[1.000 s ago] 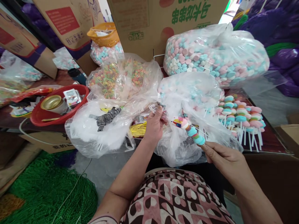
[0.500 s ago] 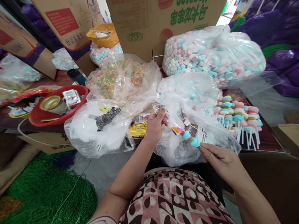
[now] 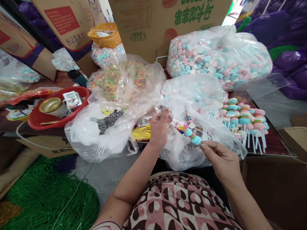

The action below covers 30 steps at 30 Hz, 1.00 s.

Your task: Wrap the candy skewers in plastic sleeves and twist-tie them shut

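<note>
My left hand [image 3: 160,125] pinches a clear printed plastic wrapper [image 3: 180,127], its crinkled top showing above the thumb. A marshmallow skewer [image 3: 192,136] with blue, pink and green pieces lies with its upper end in or against the wrapper; which of the two I cannot tell. My right hand [image 3: 222,159] grips the skewer's lower end, the stick mostly hidden by the fingers. Just behind sits an open clear bag of marshmallows [image 3: 194,92]. To the right stand several finished-looking marshmallow skewers [image 3: 247,116] with white sticks. Yellow twist ties [image 3: 141,133] lie beside my left hand.
A large bag of pink and blue marshmallows [image 3: 218,60] stands at the back right, by a cardboard box [image 3: 153,38]. Left are a bag of ring candies [image 3: 112,80], a bag with white sticks and a striped cloth [image 3: 110,121], and a red basin [image 3: 35,119].
My right hand has moved slightly up and left with the skewer, bringing the marshmallows closer to the wrapper. My left hand stays nearly in place.
</note>
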Tool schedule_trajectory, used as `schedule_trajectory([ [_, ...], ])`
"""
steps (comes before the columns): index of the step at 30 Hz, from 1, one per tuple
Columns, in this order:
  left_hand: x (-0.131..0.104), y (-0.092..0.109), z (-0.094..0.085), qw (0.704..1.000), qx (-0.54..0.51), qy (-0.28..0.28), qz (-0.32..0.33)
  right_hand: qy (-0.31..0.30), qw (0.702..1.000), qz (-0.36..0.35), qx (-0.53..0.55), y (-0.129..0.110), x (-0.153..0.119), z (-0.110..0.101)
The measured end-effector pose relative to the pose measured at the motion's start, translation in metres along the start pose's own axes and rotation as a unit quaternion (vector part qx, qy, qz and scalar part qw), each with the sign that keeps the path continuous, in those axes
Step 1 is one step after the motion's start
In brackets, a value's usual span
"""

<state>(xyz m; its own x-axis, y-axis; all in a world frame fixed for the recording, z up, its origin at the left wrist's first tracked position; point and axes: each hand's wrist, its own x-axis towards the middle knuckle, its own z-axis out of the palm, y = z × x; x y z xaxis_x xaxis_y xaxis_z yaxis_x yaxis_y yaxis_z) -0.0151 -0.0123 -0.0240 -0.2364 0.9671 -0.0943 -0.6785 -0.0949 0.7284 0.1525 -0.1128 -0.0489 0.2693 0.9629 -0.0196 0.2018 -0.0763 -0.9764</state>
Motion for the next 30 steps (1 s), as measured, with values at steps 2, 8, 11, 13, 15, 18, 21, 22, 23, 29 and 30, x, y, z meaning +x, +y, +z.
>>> schedule_trajectory([
  [2,-0.001,0.001,0.000,1.000,0.003,-0.012,-0.016,0.001,1.000,-0.015,-0.003,0.002,0.001,0.001],
  [8,-0.018,0.002,0.008,0.989,-0.028,-0.124,-0.071,-0.017,0.999,-0.025,0.010,-0.001,0.004,0.008],
  [11,-0.028,-0.001,0.017,0.986,-0.035,-0.136,-0.085,0.007,0.999,-0.051,0.011,-0.001,0.002,0.016],
  [13,-0.033,-0.003,0.022,0.987,-0.037,-0.123,-0.091,0.026,0.997,-0.071,0.007,0.001,-0.001,0.021],
  [15,-0.036,-0.004,0.026,0.988,-0.040,-0.113,-0.094,0.045,0.996,-0.074,0.010,0.005,-0.003,0.026],
  [18,-0.038,-0.005,0.027,0.989,-0.031,-0.110,-0.091,0.046,0.997,-0.037,0.058,0.006,-0.003,0.029],
  [21,-0.039,-0.007,0.025,0.989,-0.012,-0.117,-0.091,-0.024,0.981,0.059,0.185,0.001,-0.001,0.030],
  [22,-0.039,-0.008,0.024,0.988,-0.006,-0.123,-0.095,-0.055,0.968,0.093,0.226,-0.002,0.000,0.030],
  [23,-0.040,-0.008,0.023,0.986,0.000,-0.132,-0.099,-0.080,0.956,0.121,0.256,-0.004,0.002,0.031],
  [29,-0.038,0.003,0.017,0.968,0.007,-0.220,-0.123,-0.074,0.937,0.134,0.313,-0.004,0.007,0.034],
  [30,-0.035,0.008,0.017,0.964,0.002,-0.234,-0.129,-0.072,0.934,0.135,0.322,-0.002,0.007,0.034],
])
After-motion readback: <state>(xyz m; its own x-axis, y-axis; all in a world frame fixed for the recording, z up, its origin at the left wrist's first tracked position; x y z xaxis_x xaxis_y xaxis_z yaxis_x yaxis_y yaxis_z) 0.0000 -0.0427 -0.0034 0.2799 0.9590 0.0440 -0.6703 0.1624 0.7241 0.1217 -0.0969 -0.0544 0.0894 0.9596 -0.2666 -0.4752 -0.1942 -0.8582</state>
